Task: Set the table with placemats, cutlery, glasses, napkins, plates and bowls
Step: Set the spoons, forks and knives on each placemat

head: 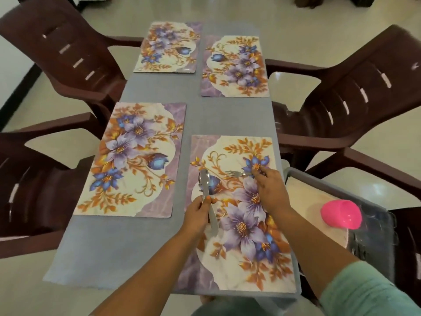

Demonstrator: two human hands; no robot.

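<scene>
Head view: a person stands at the near end of a long grey counter set with four floral placemats. Over the nearest right placemat, the left hand has its grip closed round a spoon and a knife held together, the spoon bowl pointing away and the knife tip toward the person. The right hand pinches the handle of a fork, whose tines point left across that placemat's far half. Left of this placemat lies a second placemat; two more, the far left placemat and far right placemat, lie beyond. Just right of the near placemat, off the counter edge, a grey tray holds a pink bowl. Dark brown chairs flank the counter.
</scene>
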